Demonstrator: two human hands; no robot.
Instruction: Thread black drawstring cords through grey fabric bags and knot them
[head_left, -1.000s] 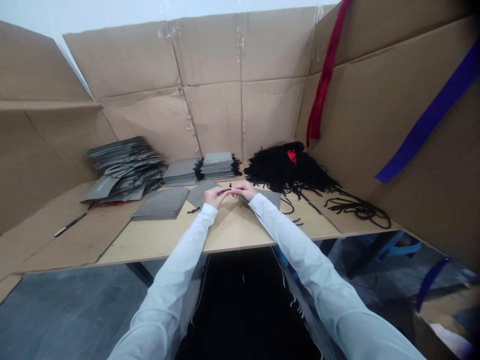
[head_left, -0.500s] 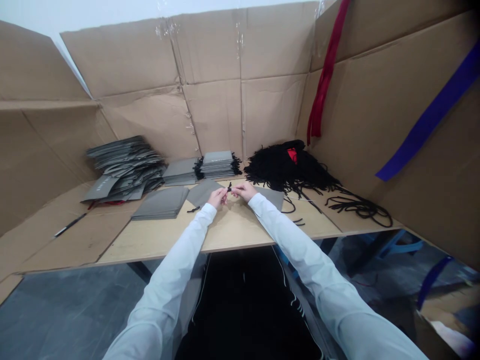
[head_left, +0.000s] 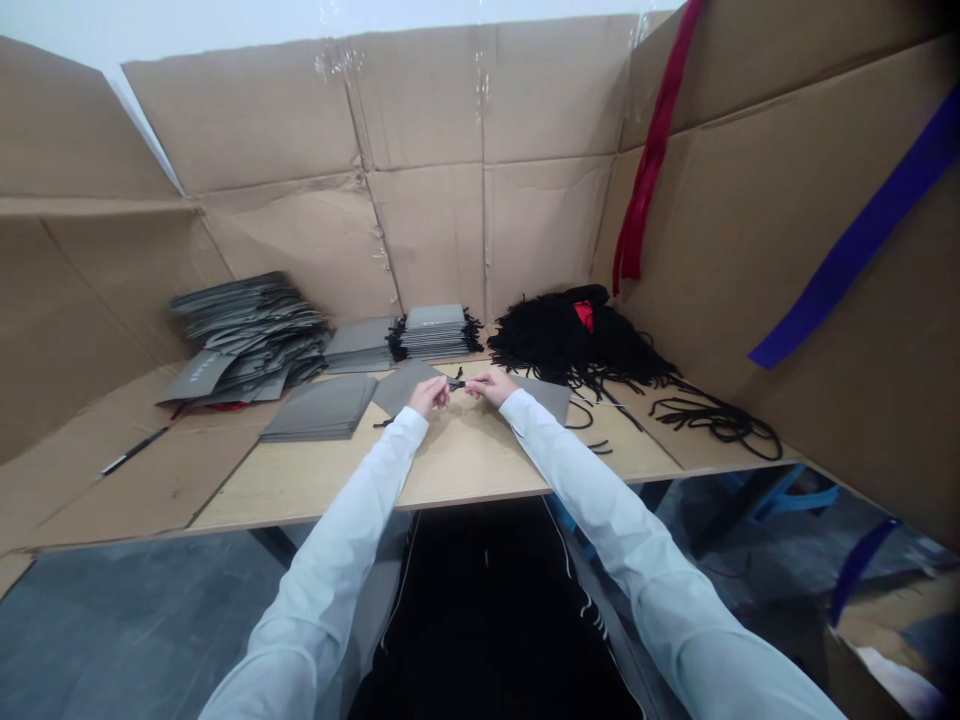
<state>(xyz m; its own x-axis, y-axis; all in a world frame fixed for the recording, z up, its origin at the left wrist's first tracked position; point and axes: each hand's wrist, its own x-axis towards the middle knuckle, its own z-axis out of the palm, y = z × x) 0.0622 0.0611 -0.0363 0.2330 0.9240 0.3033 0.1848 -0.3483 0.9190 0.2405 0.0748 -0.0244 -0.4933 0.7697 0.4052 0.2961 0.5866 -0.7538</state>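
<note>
Between my two hands a short length of black cord (head_left: 458, 383) is stretched, with a small knot-like lump and a loose end sticking up. My left hand (head_left: 430, 396) pinches its left side, and my right hand (head_left: 491, 385) pinches the other. Under and behind the left hand lies a grey card (head_left: 405, 385); another grey card (head_left: 547, 398) is partly covered by the right hand and sleeve. Left of these sits a low stack of grey cards (head_left: 319, 408). A black cord end shows beside the left wrist.
Behind are a large heap of grey folded pieces (head_left: 251, 335), a grey stack (head_left: 360, 345), and a stack with black cord ends (head_left: 435, 332). A black cord pile (head_left: 577, 335) and loose cords (head_left: 720, 420) lie right. A pen (head_left: 135, 450) lies left. Cardboard walls enclose the table.
My hands have drawn slightly apart, the left one moving a little left. The black cord between them now lies tauter and more level.
</note>
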